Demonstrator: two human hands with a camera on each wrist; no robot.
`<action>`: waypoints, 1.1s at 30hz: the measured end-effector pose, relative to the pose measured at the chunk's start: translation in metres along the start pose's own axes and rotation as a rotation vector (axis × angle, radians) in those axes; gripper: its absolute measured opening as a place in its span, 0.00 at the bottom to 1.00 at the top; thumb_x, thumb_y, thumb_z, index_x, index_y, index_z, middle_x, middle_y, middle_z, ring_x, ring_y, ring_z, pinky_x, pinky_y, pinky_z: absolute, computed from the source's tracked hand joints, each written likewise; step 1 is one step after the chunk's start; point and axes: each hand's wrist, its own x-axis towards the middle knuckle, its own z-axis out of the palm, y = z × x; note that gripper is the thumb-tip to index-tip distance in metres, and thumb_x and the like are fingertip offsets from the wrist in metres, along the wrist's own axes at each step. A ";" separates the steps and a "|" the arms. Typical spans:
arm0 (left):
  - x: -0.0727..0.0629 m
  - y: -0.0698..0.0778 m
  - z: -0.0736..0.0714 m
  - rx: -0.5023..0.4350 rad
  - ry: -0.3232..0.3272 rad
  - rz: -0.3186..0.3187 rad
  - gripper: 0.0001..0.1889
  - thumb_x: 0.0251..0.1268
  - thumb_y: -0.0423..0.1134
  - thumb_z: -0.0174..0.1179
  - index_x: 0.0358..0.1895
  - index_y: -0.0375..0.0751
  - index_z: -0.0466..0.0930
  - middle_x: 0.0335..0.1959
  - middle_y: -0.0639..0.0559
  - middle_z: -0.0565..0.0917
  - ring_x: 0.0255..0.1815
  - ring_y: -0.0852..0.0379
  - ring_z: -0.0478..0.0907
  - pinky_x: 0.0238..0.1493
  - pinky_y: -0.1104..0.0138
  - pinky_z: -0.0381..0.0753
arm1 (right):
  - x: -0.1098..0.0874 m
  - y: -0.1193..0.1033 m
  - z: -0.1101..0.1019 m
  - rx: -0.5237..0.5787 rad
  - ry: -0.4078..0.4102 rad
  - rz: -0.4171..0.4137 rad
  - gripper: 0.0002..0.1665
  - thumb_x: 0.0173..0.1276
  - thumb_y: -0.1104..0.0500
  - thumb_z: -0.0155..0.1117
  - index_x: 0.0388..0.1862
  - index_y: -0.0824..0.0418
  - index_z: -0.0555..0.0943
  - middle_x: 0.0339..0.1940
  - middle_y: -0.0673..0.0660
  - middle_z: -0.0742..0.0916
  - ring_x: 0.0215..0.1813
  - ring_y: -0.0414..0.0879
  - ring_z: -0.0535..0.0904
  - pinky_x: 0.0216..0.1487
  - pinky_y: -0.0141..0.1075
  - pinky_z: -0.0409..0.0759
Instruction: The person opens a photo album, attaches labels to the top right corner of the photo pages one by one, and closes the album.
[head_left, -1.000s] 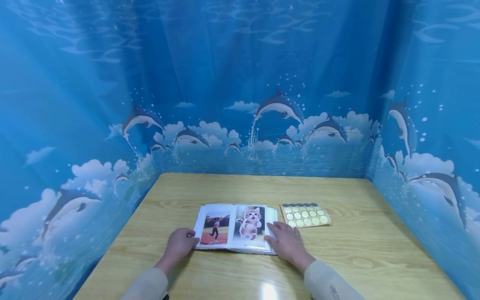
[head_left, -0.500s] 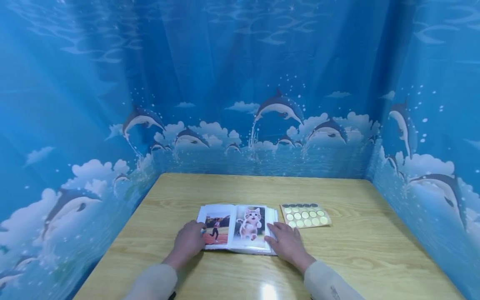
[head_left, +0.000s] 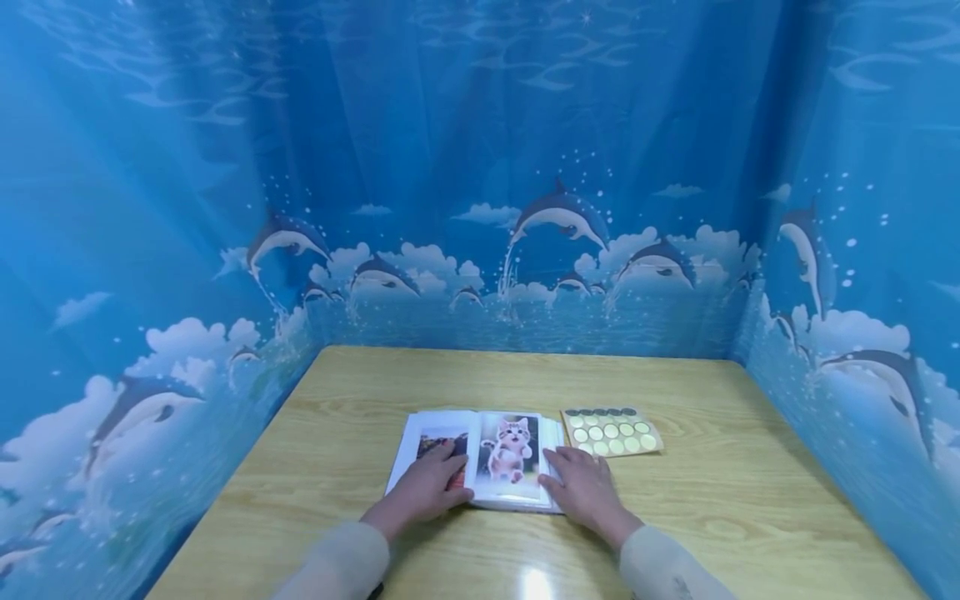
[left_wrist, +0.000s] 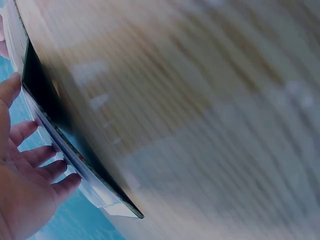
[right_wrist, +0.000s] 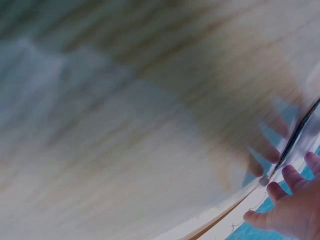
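A photo album (head_left: 474,429) lies spread on the table. Its left page carries a picture of a runner, its right page a picture of a kitten (head_left: 512,450). My left hand (head_left: 426,487) rests flat on the left page and covers most of the runner picture. In the left wrist view, the fingers of the left hand (left_wrist: 30,170) are spread over the album, whose dark cover (left_wrist: 65,132) stands slightly off the tabletop along this edge. My right hand (head_left: 588,490) touches the album's right edge with relaxed fingers; the right wrist view has the same hand (right_wrist: 297,205) with fingers spread.
Just right of the album lies a sheet of round gold stickers (head_left: 611,432), close to the right fingertips. The wooden table (head_left: 720,483) is enclosed by blue curtains (head_left: 420,167) printed with dolphins.
My left hand has moved right from the album's left edge onto the left page, over the runner picture. The album has shifted slightly right. The right hand keeps its place at the right edge.
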 end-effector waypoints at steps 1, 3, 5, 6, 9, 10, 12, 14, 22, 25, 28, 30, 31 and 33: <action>0.000 0.001 0.001 0.003 0.001 0.002 0.34 0.64 0.56 0.64 0.67 0.37 0.73 0.72 0.31 0.64 0.71 0.34 0.62 0.70 0.44 0.63 | -0.002 0.001 -0.001 0.000 0.001 0.000 0.31 0.74 0.44 0.56 0.70 0.59 0.72 0.70 0.66 0.73 0.72 0.65 0.64 0.70 0.71 0.49; 0.000 0.006 0.002 0.004 0.008 0.015 0.34 0.64 0.56 0.65 0.67 0.36 0.74 0.71 0.31 0.65 0.71 0.33 0.63 0.69 0.44 0.64 | -0.005 0.004 -0.004 -0.005 -0.001 -0.001 0.31 0.74 0.45 0.56 0.70 0.59 0.72 0.70 0.66 0.73 0.72 0.66 0.64 0.70 0.71 0.49; 0.001 0.010 0.004 0.004 0.009 0.018 0.35 0.63 0.56 0.65 0.67 0.37 0.74 0.71 0.31 0.65 0.71 0.34 0.63 0.69 0.44 0.64 | -0.008 0.008 -0.006 -0.010 -0.003 0.003 0.31 0.74 0.45 0.56 0.70 0.59 0.73 0.69 0.66 0.74 0.71 0.66 0.64 0.69 0.71 0.49; 0.001 0.013 0.005 0.008 0.007 0.019 0.35 0.63 0.56 0.65 0.67 0.37 0.73 0.72 0.31 0.65 0.71 0.34 0.63 0.69 0.45 0.64 | -0.010 0.010 -0.007 -0.013 -0.002 0.004 0.31 0.74 0.45 0.57 0.70 0.59 0.73 0.69 0.66 0.74 0.71 0.66 0.64 0.69 0.72 0.49; 0.002 0.021 0.007 0.013 -0.002 0.018 0.35 0.63 0.57 0.65 0.67 0.38 0.73 0.72 0.32 0.64 0.72 0.35 0.63 0.70 0.45 0.64 | -0.015 0.015 -0.010 -0.019 0.003 0.007 0.30 0.74 0.45 0.58 0.69 0.59 0.73 0.69 0.66 0.74 0.71 0.66 0.65 0.68 0.73 0.49; 0.002 0.023 0.008 0.018 -0.005 0.017 0.36 0.63 0.58 0.64 0.67 0.39 0.73 0.72 0.32 0.64 0.72 0.36 0.63 0.70 0.46 0.64 | -0.017 0.017 -0.011 -0.023 0.005 0.008 0.30 0.74 0.46 0.58 0.69 0.59 0.74 0.69 0.66 0.74 0.71 0.66 0.65 0.68 0.73 0.49; 0.003 0.027 0.010 0.028 -0.009 0.016 0.36 0.62 0.59 0.64 0.68 0.39 0.73 0.72 0.33 0.65 0.72 0.37 0.62 0.70 0.46 0.64 | -0.020 0.019 -0.014 -0.025 0.011 0.006 0.30 0.73 0.46 0.59 0.68 0.59 0.74 0.68 0.66 0.75 0.70 0.66 0.65 0.68 0.73 0.50; 0.003 0.031 0.013 0.043 -0.004 0.023 0.36 0.62 0.59 0.64 0.68 0.40 0.73 0.72 0.33 0.65 0.72 0.37 0.63 0.70 0.47 0.65 | -0.024 0.022 -0.016 -0.030 0.019 0.005 0.30 0.73 0.46 0.60 0.68 0.60 0.75 0.68 0.66 0.75 0.70 0.67 0.66 0.67 0.74 0.50; 0.003 0.048 0.021 0.115 0.005 0.048 0.36 0.61 0.61 0.64 0.66 0.41 0.75 0.69 0.34 0.69 0.70 0.38 0.66 0.68 0.48 0.68 | -0.039 0.036 -0.022 -0.035 0.030 0.004 0.29 0.72 0.47 0.60 0.67 0.59 0.75 0.67 0.66 0.76 0.69 0.67 0.67 0.67 0.74 0.51; 0.003 0.054 0.024 0.127 0.007 0.053 0.36 0.61 0.62 0.64 0.66 0.42 0.75 0.70 0.34 0.69 0.70 0.37 0.66 0.68 0.48 0.69 | -0.044 0.040 -0.024 -0.043 0.032 0.004 0.30 0.72 0.46 0.61 0.67 0.59 0.75 0.67 0.66 0.76 0.69 0.67 0.67 0.66 0.74 0.52; 0.002 0.059 0.026 0.136 0.007 0.057 0.36 0.60 0.62 0.63 0.66 0.42 0.75 0.70 0.35 0.68 0.70 0.37 0.66 0.67 0.47 0.70 | -0.047 0.044 -0.025 -0.044 0.037 -0.001 0.30 0.71 0.45 0.61 0.67 0.59 0.76 0.66 0.66 0.77 0.68 0.67 0.68 0.66 0.74 0.53; 0.001 0.062 0.026 0.145 0.006 0.057 0.36 0.60 0.63 0.63 0.66 0.43 0.75 0.70 0.35 0.68 0.70 0.37 0.66 0.66 0.47 0.71 | -0.049 0.045 -0.026 -0.041 0.041 -0.001 0.30 0.71 0.45 0.61 0.66 0.59 0.76 0.66 0.66 0.77 0.68 0.67 0.68 0.66 0.74 0.54; 0.001 0.063 0.026 0.149 0.005 0.057 0.36 0.60 0.63 0.63 0.66 0.44 0.75 0.70 0.35 0.69 0.69 0.37 0.66 0.65 0.46 0.71 | -0.050 0.045 -0.026 -0.042 0.044 -0.003 0.30 0.71 0.45 0.61 0.66 0.59 0.76 0.66 0.66 0.77 0.68 0.67 0.68 0.65 0.74 0.54; 0.000 0.065 0.026 0.158 0.005 0.059 0.36 0.60 0.63 0.63 0.65 0.44 0.76 0.70 0.35 0.69 0.69 0.37 0.67 0.64 0.46 0.72 | -0.052 0.046 -0.026 -0.036 0.049 -0.004 0.30 0.71 0.45 0.61 0.66 0.59 0.76 0.66 0.67 0.77 0.68 0.67 0.68 0.65 0.73 0.55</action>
